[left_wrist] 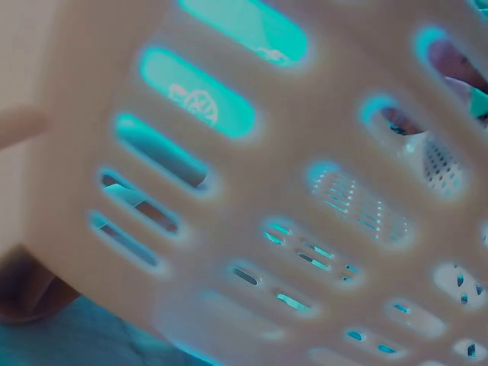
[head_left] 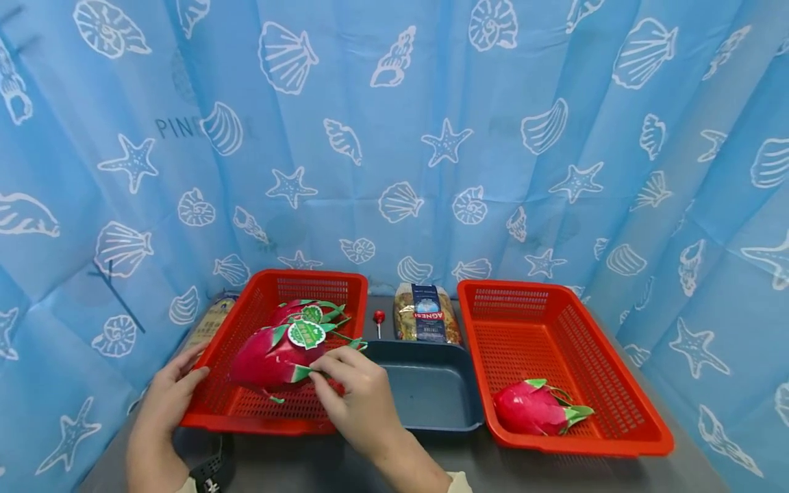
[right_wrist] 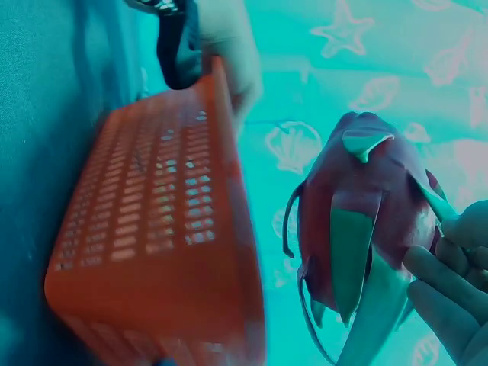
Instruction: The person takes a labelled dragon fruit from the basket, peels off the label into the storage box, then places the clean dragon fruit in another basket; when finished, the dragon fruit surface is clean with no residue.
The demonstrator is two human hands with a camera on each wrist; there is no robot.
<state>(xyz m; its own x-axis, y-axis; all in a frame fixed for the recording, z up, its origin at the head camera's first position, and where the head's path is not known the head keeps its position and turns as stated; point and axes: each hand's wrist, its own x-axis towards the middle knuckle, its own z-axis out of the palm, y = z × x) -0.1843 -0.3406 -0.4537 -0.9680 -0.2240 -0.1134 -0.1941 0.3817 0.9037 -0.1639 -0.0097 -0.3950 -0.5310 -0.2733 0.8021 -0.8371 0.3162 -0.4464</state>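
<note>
At the left red basket [head_left: 265, 426], my right hand [head_left: 357, 397] pinches a green leaf tip of a pink dragon fruit [head_left: 268, 363]. This fruit bears a green-and-white label [head_left: 306, 334] and is raised above the basket floor; the right wrist view shows the dragon fruit [right_wrist: 358, 179] beside the basket wall [right_wrist: 145, 290], above rim height. Behind it in the basket is a second labelled dragon fruit [head_left: 291, 312]. My left hand [head_left: 168, 394] grips the basket's left rim, thumb toward the inside. Slotted basket wall [left_wrist: 252, 191] fills the left wrist view.
A dark blue rectangular tray [head_left: 425, 394] lies between the baskets. Behind it are a red lollipop [head_left: 379, 317] and an Agnesi pasta bag [head_left: 407, 315]. The right red basket [head_left: 592, 446] contains another dragon fruit [head_left: 524, 409]. A yellowish package [head_left: 212, 322] stands left of the left basket.
</note>
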